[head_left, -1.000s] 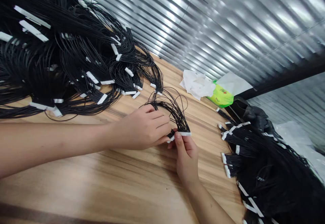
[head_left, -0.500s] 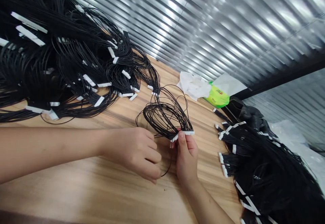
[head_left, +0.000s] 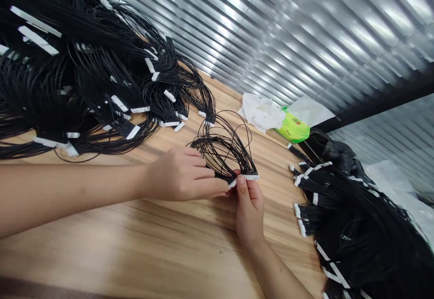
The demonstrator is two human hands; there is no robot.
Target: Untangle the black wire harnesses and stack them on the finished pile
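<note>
One looped black wire harness (head_left: 242,154), two white connectors (head_left: 251,177) showing, lies mid-way across a wood-grain desk (head_left: 162,249) between two harness heaps, the left heap (head_left: 101,68) and the right-edge heap (head_left: 366,240). The right hand (head_left: 250,211) pinches both connectors; the left hand (head_left: 183,174) meets one, its grip hidden. One green tissue packet (head_left: 294,127) sits by the far edge, near a corrugated metal wall (head_left: 271,32).

Lime-green tissue packet (head_left: 294,126) and crumpled white tissues (head_left: 262,112) near far edge of wood-grain table (head_left: 162,244); corrugated metal wall (head_left: 271,32) behind.
</note>
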